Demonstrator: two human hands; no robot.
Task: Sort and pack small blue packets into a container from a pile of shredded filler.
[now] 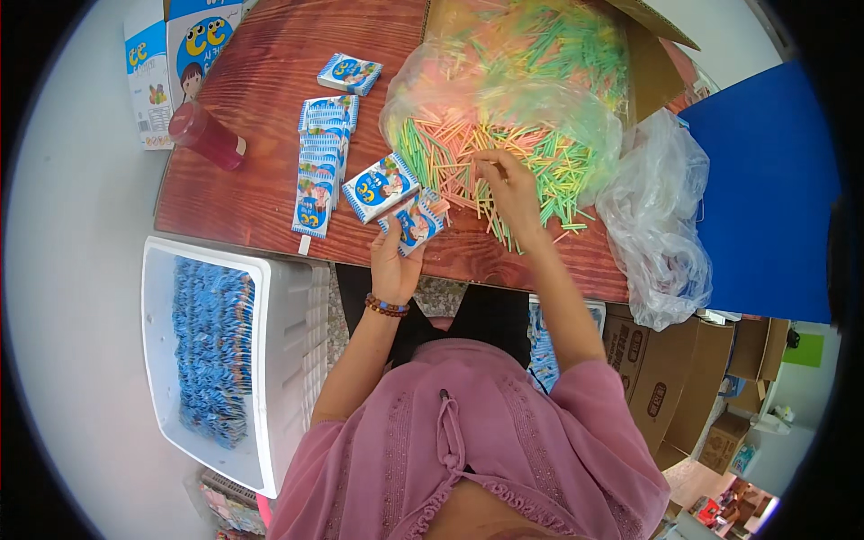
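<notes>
Small rectangular blue-and-white film packet (pixel 414 225): held over the table's near edge; pale sticks show at its 1 o'clock end.
Left hand (pixel 393 270): closed on that packet; the fingers behind it are hidden.
Right hand (pixel 515 191): apart from the left, at 2 o'clock from the packet, fingertips drawn together over loose sticks — whether they pinch any, I cannot tell.
Red-brown wooden table (pixel 261 76): bears an overlapping row of blue-and-white packets (pixel 317 162) at 10 o'clock, apparently finished.
White plastic bin (pixel 267 360): at 8 o'clock, closely lined with similar packets — seemingly the done portion; its depth is hidden.
Heap of thin pink, green and yellow sticks (pixel 560 184): at 1 o'clock, large, so much seems left; clear plastic veils its far part.
</notes>
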